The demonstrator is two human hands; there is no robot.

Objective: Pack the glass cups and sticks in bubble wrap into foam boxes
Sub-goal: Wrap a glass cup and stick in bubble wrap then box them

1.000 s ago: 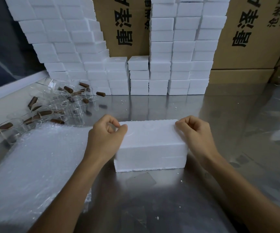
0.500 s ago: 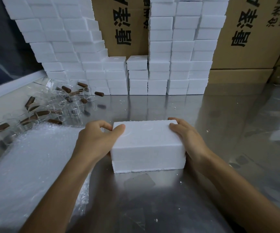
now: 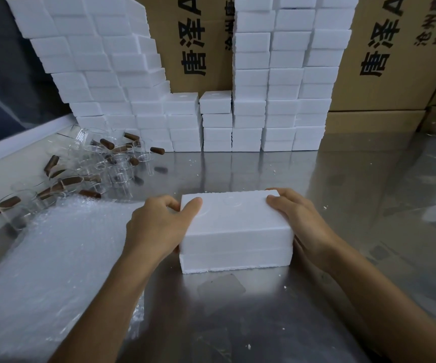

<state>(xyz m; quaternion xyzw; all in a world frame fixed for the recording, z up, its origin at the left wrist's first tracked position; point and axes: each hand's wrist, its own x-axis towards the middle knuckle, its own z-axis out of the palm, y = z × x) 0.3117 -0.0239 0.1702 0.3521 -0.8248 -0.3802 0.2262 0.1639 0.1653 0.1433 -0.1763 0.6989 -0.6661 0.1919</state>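
A closed white foam box (image 3: 235,231) lies on the steel table in front of me. My left hand (image 3: 159,226) grips its left end, thumb on the lid and fingers curled round the far corner. My right hand (image 3: 300,221) holds the right end, fingers over the top edge. A stack of bubble wrap sheets (image 3: 41,271) lies to the left. Behind it, several clear glass cups (image 3: 117,169) and brown sticks (image 3: 107,144) lie jumbled on the table.
Tall stacks of white foam boxes (image 3: 279,82) line the back of the table in front of brown cardboard cartons (image 3: 395,61). The steel table (image 3: 368,192) stretches bare to the right, with small foam crumbs scattered on it.
Both hands moved from the lid's top corners, where the fingers were curled, down onto the box's two ends. The box has hardly shifted.
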